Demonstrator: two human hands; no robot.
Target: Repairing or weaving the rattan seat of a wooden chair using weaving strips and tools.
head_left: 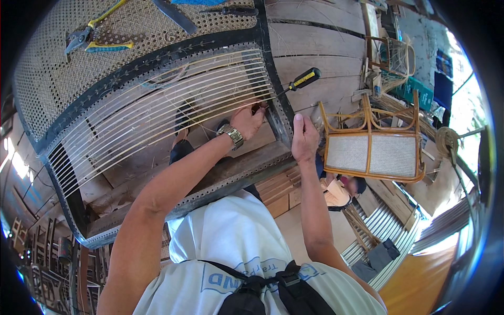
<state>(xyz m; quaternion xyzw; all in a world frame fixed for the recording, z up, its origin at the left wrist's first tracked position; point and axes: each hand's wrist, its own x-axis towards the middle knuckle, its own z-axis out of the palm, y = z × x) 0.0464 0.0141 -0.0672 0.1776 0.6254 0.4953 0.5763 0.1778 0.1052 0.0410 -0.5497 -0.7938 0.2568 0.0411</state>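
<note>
Plank floor (315,65) beneath, and before you the frame (241,180): strands (226,84) span its far part one way, nearest part unstrung. Your left hand (249,123) curls at the lowest strand, right hand (306,140) beside the corner; fingertips hidden, can't tell what they pinch.

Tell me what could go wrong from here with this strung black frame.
A cane strand might snag on the metal wristwatch, since the left hand works close to the cane strands. The screwdriver sticks out beside the wooden frame, near both hands, so a bump could knock it loose or jab a finger.
</note>
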